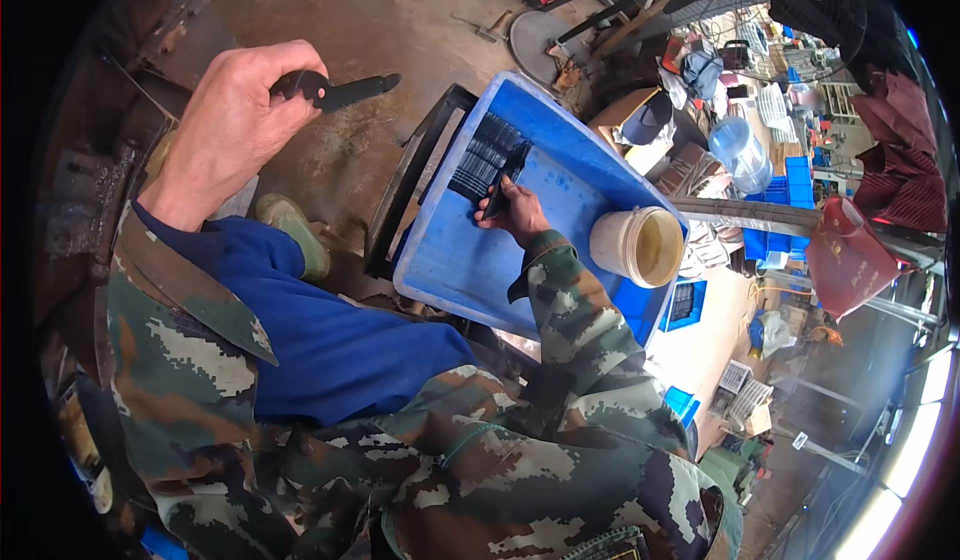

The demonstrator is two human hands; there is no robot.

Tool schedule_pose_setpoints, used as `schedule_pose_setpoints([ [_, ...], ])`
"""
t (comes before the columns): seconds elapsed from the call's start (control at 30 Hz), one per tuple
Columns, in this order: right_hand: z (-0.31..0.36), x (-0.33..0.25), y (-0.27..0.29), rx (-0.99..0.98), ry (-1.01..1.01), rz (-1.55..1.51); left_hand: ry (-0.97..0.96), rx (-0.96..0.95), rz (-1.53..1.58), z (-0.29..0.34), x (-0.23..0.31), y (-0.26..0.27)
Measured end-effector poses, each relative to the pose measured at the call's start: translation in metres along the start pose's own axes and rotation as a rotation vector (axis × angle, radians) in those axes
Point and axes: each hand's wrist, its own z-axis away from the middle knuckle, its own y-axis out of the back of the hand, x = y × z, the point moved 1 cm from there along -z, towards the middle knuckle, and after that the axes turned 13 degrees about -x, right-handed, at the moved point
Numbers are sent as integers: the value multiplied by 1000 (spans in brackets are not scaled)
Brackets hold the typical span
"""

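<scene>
My left hand (235,120) is raised at the upper left, shut on a flat black metal piece (350,88) that sticks out to the right over the dirt floor. My right hand (520,215), in a camouflage sleeve, reaches into a shallow blue plastic tray (470,260) and grips a thin black strip (505,185). The strip's end lies against a row of several similar black pieces (485,155) stacked in the tray's far part. A white bucket (640,245) stands at the tray's right corner.
A black metal frame (410,180) lies along the tray's left side. My green boot (295,230) rests on the floor below my left hand. A hammer (490,28), a round metal disc (540,35), a water bottle (740,150) and blue crates (795,185) crowd the far right.
</scene>
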Motion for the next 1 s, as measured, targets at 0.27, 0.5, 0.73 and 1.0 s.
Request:
schedule_pose_setpoints([
  [0.27,1,-4,-6,7,37,76,15,-5,-31,2,-5,0],
  [0.5,1,-6,2,-110,-7,-24,24,-1,-41,3,-10,1],
  [0.73,0,-23,11,-67,-173,207,59,-17,-33,1,-4,0],
  [1.0,-12,-40,-6,8,-266,980,89,-9,-24,13,-5,9],
])
